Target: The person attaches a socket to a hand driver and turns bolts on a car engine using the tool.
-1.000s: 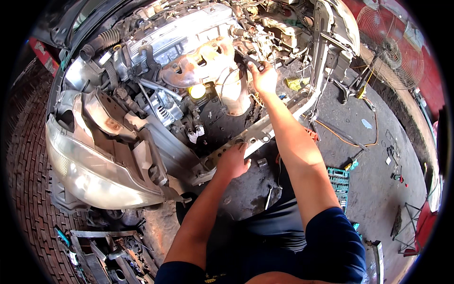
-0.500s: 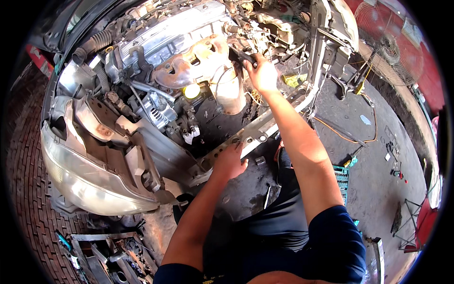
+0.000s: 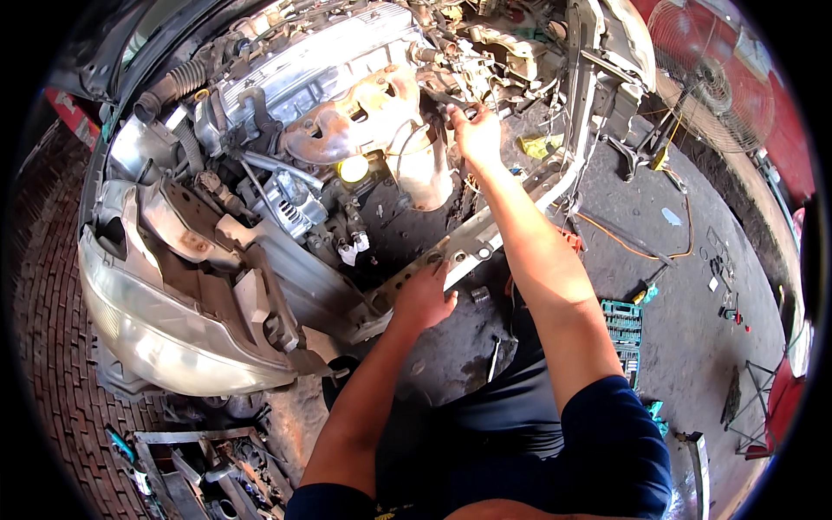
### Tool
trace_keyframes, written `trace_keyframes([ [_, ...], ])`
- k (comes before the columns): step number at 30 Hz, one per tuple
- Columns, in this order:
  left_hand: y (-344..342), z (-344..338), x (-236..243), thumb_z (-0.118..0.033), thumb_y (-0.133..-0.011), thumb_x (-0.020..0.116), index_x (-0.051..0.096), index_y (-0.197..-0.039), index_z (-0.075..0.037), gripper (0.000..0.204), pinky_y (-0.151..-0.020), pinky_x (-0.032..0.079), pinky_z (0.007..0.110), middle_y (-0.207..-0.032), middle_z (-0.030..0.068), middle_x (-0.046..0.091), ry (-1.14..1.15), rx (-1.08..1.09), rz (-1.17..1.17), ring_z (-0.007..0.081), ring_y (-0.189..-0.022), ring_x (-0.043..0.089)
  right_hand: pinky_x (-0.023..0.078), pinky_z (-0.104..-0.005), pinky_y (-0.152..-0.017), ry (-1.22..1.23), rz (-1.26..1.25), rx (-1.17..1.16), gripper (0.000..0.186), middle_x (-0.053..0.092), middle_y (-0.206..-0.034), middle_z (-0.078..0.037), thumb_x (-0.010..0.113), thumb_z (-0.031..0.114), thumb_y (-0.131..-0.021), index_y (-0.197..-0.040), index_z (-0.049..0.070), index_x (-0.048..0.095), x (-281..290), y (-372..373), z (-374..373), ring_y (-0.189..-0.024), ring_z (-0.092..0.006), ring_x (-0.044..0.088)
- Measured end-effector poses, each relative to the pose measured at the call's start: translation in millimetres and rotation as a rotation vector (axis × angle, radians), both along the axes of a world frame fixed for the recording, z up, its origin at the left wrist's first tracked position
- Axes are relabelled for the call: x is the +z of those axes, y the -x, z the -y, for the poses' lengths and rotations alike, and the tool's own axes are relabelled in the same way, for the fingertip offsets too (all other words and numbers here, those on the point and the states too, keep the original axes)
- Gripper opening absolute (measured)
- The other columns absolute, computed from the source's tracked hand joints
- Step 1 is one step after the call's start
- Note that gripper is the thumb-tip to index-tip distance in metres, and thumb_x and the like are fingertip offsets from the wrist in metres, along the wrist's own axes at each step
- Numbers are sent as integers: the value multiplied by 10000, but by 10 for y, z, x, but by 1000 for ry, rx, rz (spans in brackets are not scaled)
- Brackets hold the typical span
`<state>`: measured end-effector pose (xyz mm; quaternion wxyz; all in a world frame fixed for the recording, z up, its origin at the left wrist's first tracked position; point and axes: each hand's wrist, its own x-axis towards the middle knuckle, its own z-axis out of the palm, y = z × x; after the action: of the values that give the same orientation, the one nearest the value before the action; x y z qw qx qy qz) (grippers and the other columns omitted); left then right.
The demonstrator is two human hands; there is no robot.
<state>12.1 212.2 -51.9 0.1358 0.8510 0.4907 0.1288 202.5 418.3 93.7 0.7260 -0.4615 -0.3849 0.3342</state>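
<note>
My left hand (image 3: pixel 425 299) rests on the metal front crossbar (image 3: pixel 464 245) of a car's engine bay, its fingers curled over the bar and thumb on the near side. Stretched further in, my right hand (image 3: pixel 477 136) is closed around a dark, hose-like part (image 3: pixel 471 112) at the engine's right end; its exact kind is hard to make out. Just left of that hand stand the rusty exhaust manifold cover (image 3: pixel 355 117) and a pale heat shield (image 3: pixel 422 178). The silvery engine cover (image 3: pixel 316 56) lies behind them.
A clouded headlight (image 3: pixel 186 347) sits at the left corner. On the floor to the right lie a teal tool case (image 3: pixel 622 334) and an orange cable (image 3: pixel 620 232). A large fan (image 3: pixel 711 78) stands at the far right. Scrap parts (image 3: pixel 208 472) fill the lower left.
My right hand has shifted slightly right and nearer, and its wrist has turned. The left hand stays on the crossbar. The view has moved a little, showing more of the tool case.
</note>
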Motion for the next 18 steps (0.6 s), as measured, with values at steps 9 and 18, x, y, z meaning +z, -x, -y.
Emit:
trace_keyframes([
  [9, 62, 20, 2, -330, -938, 719, 507, -1515, 16, 705, -1094, 501, 468, -1409, 202, 626, 31, 5, -43, 369, -1311, 589, 510, -386, -548, 199, 31, 128, 357, 675, -652, -100, 766, 289, -982, -814, -16, 681, 140, -30, 90, -532, -234, 634],
  [18, 28, 23, 28, -310, -922, 738, 512, -1509, -14, 695, -1073, 521, 472, -1413, 218, 628, 2, 17, -92, 384, -1285, 621, 587, -470, -790, -188, 957, -372, 305, 753, -891, -203, 781, 302, -964, -1141, 61, 724, -85, -105, 22, -855, -431, 742],
])
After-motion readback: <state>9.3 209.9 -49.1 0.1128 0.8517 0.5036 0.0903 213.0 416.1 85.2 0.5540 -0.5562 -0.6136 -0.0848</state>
